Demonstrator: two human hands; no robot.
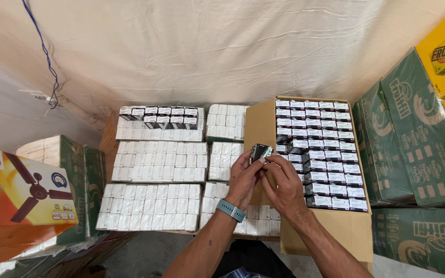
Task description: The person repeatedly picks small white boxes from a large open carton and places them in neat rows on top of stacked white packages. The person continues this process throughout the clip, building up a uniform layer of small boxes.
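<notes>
Both hands meet over the near left edge of the open cardboard box (263, 123): left hand (243, 180) and right hand (284, 185) pinch one small black packet (260, 152) between fingertips

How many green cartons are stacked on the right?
3 green cartons: one upright beside the open box, one right of it, one lying below. More may lie out of frame.

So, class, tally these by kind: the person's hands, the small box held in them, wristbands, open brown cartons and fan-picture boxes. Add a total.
Hands: 2 (left hand, right hand)
Held small box: 1
Wristband: 1
Open brown carton: 1
Fan-picture box: 1
Total: 6
</notes>
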